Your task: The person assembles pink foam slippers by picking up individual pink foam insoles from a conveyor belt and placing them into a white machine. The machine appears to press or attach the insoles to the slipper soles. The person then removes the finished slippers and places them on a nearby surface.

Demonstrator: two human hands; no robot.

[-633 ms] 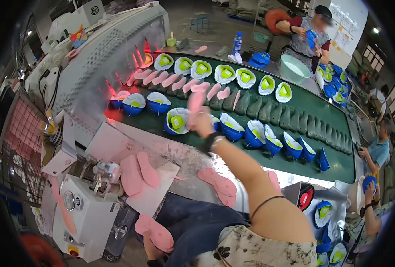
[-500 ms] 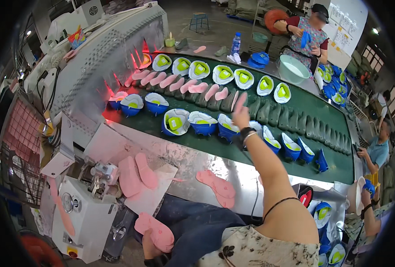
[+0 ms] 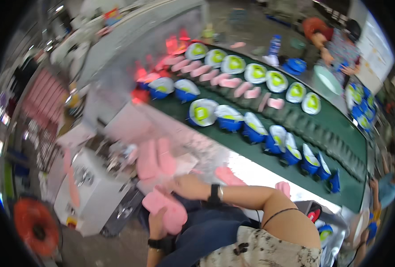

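Observation:
My left hand (image 3: 157, 222) is closed around a small stack of pink shoe insoles (image 3: 173, 213), held low over my lap. My right hand (image 3: 191, 187) is at the upper edge of that stack, its fingers blurred, so their grip is unclear. Beyond, on a green conveyor belt (image 3: 233, 147), a row of dark shoe lasts (image 3: 313, 129) runs lengthwise, and pink insoles (image 3: 230, 82) lie on those toward the left. Blue and white shoe uppers (image 3: 230, 118) with yellow-green linings line both sides of that row.
More pink insoles (image 3: 165, 155) rest beside a white machine (image 3: 90, 191) at my left, and others (image 3: 228, 175) on the metal ledge. An orange fan (image 3: 36, 226) stands lower left. A red-glowing heater tunnel (image 3: 162, 26) covers the belt's left end. A co-worker (image 3: 340, 49) stands across the belt.
My right hand has come back from above the belt to the insoles in my left hand. A pink insole now lies on the lasts where it was. The view has shifted and blurred.

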